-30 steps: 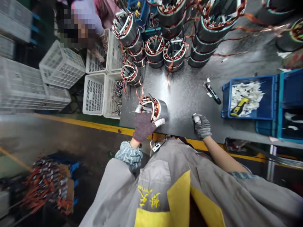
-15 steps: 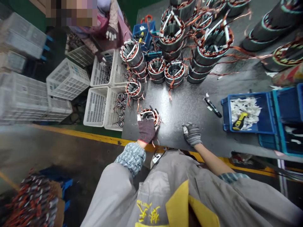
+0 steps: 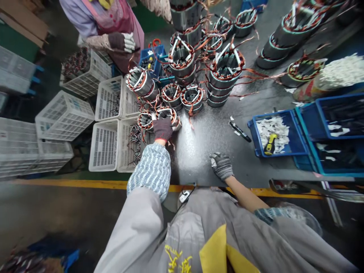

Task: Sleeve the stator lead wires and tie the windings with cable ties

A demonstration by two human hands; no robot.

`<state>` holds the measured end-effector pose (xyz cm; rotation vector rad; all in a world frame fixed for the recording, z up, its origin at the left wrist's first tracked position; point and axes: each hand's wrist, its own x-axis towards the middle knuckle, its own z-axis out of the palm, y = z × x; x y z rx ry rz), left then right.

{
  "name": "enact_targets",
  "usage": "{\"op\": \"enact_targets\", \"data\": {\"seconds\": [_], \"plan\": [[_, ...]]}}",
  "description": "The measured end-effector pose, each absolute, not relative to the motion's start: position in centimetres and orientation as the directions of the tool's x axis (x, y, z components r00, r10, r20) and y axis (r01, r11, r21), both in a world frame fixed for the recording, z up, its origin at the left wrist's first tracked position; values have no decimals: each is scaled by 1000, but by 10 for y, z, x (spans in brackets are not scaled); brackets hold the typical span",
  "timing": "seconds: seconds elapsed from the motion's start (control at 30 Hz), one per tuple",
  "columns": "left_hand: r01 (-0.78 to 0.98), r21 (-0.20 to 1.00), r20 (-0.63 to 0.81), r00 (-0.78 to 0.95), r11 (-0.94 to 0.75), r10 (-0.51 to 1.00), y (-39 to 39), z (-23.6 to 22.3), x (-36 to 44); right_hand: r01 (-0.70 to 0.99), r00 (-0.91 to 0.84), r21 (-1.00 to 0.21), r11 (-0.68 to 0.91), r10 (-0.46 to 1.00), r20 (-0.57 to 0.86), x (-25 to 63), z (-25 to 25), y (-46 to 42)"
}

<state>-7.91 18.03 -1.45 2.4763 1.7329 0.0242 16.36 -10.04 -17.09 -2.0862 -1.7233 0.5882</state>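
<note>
The left arm is stretched forward, its patterned sleeve (image 3: pixel 152 167) aimed away from the body, and the left hand (image 3: pixel 162 128) is bent over the near side of a wound metal ring (image 3: pixel 175 119). The ring is gripped with the fingers partly closed; one white fingertip is seen at its left, the others being hidden. The ring is placed at the left of the worktop (image 3: pixel 199 151), just beside a neighbouring ring (image 3: pixel 145 120); whether its base is lifted cannot be told. The right arm is bent inward, its bare forearm (image 3: pixel 244 192) slanted across the front edge. The right hand (image 3: pixel 222 166) is rested on the surface, loosely curled, well apart from the ring; whether anything is held under its fingers cannot be told. A black cutter (image 3: pixel 240 131) is seen beyond it, near a blue tray (image 3: pixel 297 132).
</note>
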Motion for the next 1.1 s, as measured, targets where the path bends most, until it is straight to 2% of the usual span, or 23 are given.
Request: {"op": "enact_targets", "data": {"seconds": [0.1, 0.2, 0.3, 0.4, 0.5, 0.57, 0.7, 0.77, 0.9, 0.97, 1.1], "plan": [[954, 100, -44, 287, -282, 957, 195, -13, -72, 832, 144, -524, -182, 983, -113, 163, -171, -99], [957, 145, 93, 240, -252, 966, 190, -4, -65, 831, 109, -528, -175, 982, -153, 161, -169, -99], [905, 248, 268, 280, -346, 922, 185, 7, -54, 823, 88, -540, -177, 978, -187, 160, -167, -98], [833, 300, 281, 388, -465, 878, 199, 11, -24, 815, 78, -552, -179, 976, -201, 160, -166, -98], [786, 332, 187, 487, -521, 853, 229, 2, 21, 810, 68, -563, -164, 980, -188, 160, -165, -98], [815, 305, 35, 507, -492, 861, 244, -4, 50, 807, 55, -571, -149, 982, -179, 160, -164, -98], [922, 74, -294, 383, -379, 876, 243, 5, 79, 802, 26, -581, -140, 980, -200, 159, -160, -97], [922, -20, -361, 355, -387, 863, 228, 16, 78, 795, 12, -590, -142, 976, -218, 158, -158, -96], [890, -128, -425, 350, -438, 835, 193, 45, 66, 770, -3, -621, -150, 971, -238, 156, -153, -93], [893, -139, -343, 362, -428, 867, 181, 63, 72, 755, -21, -640, -140, 971, -238, 154, -150, -90], [860, -65, 63, 510, -506, 858, 185, 95, 125, 734, -46, -666, -130, 970, -240, 154, -146, -85]]}}
